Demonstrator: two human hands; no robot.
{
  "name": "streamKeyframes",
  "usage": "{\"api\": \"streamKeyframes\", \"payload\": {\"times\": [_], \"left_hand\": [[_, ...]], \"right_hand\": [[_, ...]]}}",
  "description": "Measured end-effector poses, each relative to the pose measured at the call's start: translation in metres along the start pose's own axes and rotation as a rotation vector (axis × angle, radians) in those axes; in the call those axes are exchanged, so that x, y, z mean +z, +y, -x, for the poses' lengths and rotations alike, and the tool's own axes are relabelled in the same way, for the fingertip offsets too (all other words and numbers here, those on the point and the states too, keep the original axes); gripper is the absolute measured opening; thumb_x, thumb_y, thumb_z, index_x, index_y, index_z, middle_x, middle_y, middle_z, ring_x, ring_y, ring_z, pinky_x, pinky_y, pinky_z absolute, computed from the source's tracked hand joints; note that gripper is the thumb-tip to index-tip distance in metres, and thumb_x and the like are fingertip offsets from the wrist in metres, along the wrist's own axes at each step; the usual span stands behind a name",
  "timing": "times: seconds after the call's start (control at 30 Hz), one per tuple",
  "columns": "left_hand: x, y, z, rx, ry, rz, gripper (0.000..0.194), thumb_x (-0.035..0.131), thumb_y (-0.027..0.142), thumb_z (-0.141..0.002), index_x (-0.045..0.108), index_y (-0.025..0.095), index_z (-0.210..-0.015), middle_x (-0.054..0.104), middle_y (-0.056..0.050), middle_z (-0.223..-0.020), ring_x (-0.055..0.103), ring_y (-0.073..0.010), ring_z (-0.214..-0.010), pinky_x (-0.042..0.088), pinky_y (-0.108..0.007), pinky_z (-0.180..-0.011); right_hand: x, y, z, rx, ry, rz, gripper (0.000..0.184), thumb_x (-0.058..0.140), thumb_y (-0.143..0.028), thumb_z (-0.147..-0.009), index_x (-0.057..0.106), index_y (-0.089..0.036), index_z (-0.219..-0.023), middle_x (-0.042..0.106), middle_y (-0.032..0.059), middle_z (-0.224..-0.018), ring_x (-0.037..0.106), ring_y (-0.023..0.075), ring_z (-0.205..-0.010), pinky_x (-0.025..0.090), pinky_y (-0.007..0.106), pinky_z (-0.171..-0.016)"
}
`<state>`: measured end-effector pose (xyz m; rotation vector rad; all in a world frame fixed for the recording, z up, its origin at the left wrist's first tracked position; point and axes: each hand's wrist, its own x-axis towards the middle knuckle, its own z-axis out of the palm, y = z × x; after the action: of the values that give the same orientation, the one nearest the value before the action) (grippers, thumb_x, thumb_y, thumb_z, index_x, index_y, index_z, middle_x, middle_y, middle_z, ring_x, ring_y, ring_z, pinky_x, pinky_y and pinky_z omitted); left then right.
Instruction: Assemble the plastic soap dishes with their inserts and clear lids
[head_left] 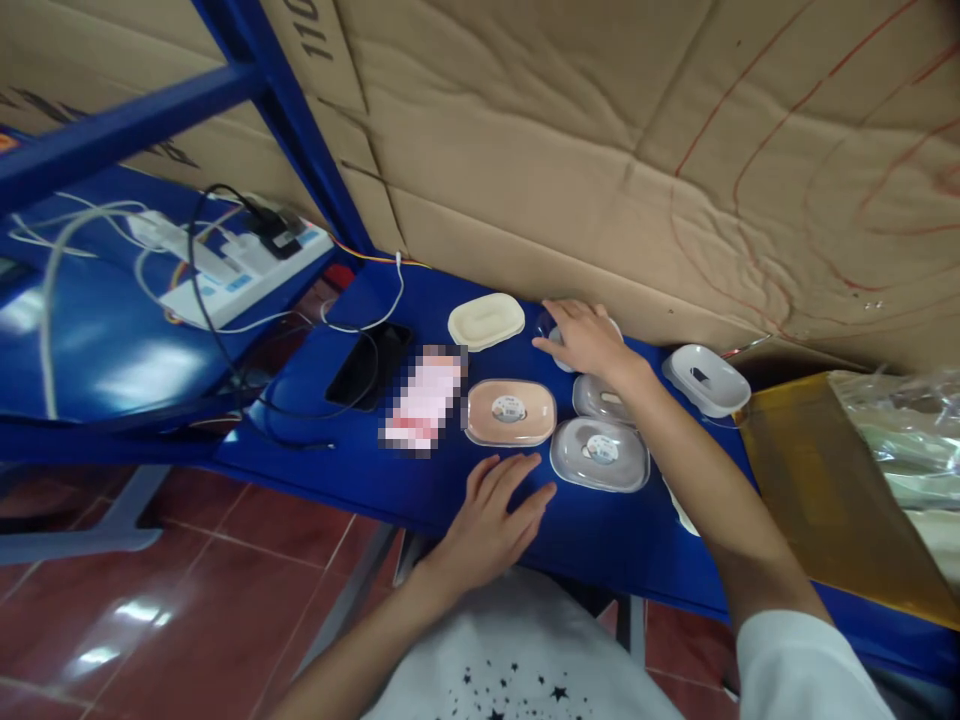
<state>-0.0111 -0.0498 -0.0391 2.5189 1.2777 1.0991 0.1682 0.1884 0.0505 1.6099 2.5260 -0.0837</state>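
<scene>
Left hand, fingers apart, sits near a peach container lying lengthwise left-to-right; right hand, grip unclear, covers another container.

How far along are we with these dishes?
Seemingly done: the peach dish and front grey dish bear stickers. In hand: the right hand partly covers another dish; the left hand holds nothing. Possibly left: the cream dish, showing no sticker.

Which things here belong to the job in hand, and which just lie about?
Likely job:
- mostly hidden plastic container under the right hand
- peach oval plastic container near the left hand
- grey oval labelled plastic container

Likely lying about:
- black rectangular phone
- white plastic power strip
</scene>
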Motion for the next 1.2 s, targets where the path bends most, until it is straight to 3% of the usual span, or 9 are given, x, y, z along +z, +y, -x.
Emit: {"api": "streamKeyframes", "payload": {"times": [0.13,0.3,0.4,0.5,0.57,0.7,0.83,0.97,1.2], "left_hand": [[0.000,-0.003,0.003,-0.002,0.028,0.053,0.031,0.064,0.011,-0.101,0.069,0.020,-0.130,0.067,-0.015,-0.139,0.061,-0.0287,-0.133,0.045,-0.049,-0.116],[-0.002,-0.006,0.000,0.053,-0.021,0.101,0.027,0.063,0.012,-0.101,0.069,0.020,-0.126,0.069,-0.013,-0.139,0.063,-0.0273,-0.129,0.047,-0.047,-0.113],[-0.002,-0.008,-0.002,0.095,-0.067,0.127,0.027,0.062,0.011,-0.100,0.069,0.018,-0.126,0.069,-0.012,-0.138,0.063,-0.0273,-0.129,0.047,-0.047,-0.112],[-0.001,-0.009,-0.003,0.118,-0.080,0.143,0.027,0.060,0.010,-0.101,0.068,0.017,-0.126,0.069,-0.013,-0.137,0.063,-0.0276,-0.129,0.048,-0.047,-0.112],[-0.001,-0.009,-0.003,0.128,-0.082,0.151,0.025,0.059,0.011,-0.102,0.068,0.017,-0.125,0.069,-0.013,-0.136,0.063,-0.0278,-0.128,0.049,-0.047,-0.111],[-0.001,-0.010,-0.005,0.124,-0.099,0.175,0.023,0.058,0.011,-0.104,0.068,0.016,-0.124,0.070,-0.013,-0.134,0.065,-0.0271,-0.125,0.051,-0.046,-0.108],[-0.001,-0.011,-0.007,0.120,-0.123,0.190,0.021,0.057,0.013,-0.106,0.068,0.017,-0.124,0.069,-0.013,-0.133,0.065,-0.0265,-0.122,0.054,-0.045,-0.104],[-0.001,-0.011,-0.007,0.118,-0.148,0.208,0.021,0.057,0.014,-0.107,0.067,0.018,-0.125,0.069,-0.013,-0.133,0.066,-0.0260,-0.117,0.056,-0.045,-0.100],[0.000,-0.010,-0.011,0.159,-0.206,0.205,0.024,0.057,0.011,-0.106,0.066,0.017,-0.128,0.067,-0.015,-0.135,0.067,-0.0277,-0.116,0.057,-0.048,-0.098]], "right_hand": [[0.009,-0.015,-0.032,0.203,-0.068,0.070,0.090,0.071,-0.055,-0.098,0.041,0.001,-0.163,0.065,0.0362,-0.144,0.060,0.0496,-0.137,0.031,0.069,-0.119],[0.013,-0.024,-0.036,0.171,-0.110,0.046,0.089,0.082,-0.051,-0.089,0.046,-0.015,-0.163,0.057,0.0276,-0.158,0.056,0.0457,-0.142,0.032,0.065,-0.120],[0.010,-0.022,-0.035,0.165,-0.144,0.021,0.097,0.087,-0.052,-0.083,0.046,-0.013,-0.161,0.057,0.0286,-0.156,0.054,0.0477,-0.144,0.032,0.067,-0.120],[0.005,-0.016,-0.033,0.163,-0.151,-0.009,0.092,0.083,-0.054,-0.086,0.047,-0.013,-0.159,0.064,0.0270,-0.149,0.057,0.0477,-0.140,0.029,0.072,-0.120],[0.001,-0.010,-0.031,0.122,-0.079,-0.097,0.087,0.079,-0.056,-0.090,0.046,-0.016,-0.160,0.065,0.0236,-0.150,0.058,0.0454,-0.141,0.027,0.073,-0.121],[-0.010,0.006,-0.016,-0.028,0.192,-0.466,0.093,0.078,-0.059,-0.090,0.037,-0.020,-0.164,0.059,0.0181,-0.158,0.054,0.0395,-0.148,0.030,0.067,-0.126],[-0.023,0.024,0.037,-0.123,0.395,-0.738,0.096,0.074,-0.068,-0.092,0.032,-0.026,-0.167,0.050,0.0122,-0.167,0.052,0.0341,-0.151,0.042,0.056,-0.125],[-0.020,0.047,0.117,-0.097,0.476,-0.804,0.096,0.079,-0.064,-0.092,0.032,-0.034,-0.170,0.044,0.0086,-0.172,0.049,0.0364,-0.154,0.041,0.058,-0.128],[0.042,0.079,0.247,0.218,0.525,-0.661,0.090,0.080,-0.057,-0.093,0.035,-0.041,-0.170,0.049,0.0059,-0.170,0.055,0.0400,-0.149,0.048,0.066,-0.119]]}}
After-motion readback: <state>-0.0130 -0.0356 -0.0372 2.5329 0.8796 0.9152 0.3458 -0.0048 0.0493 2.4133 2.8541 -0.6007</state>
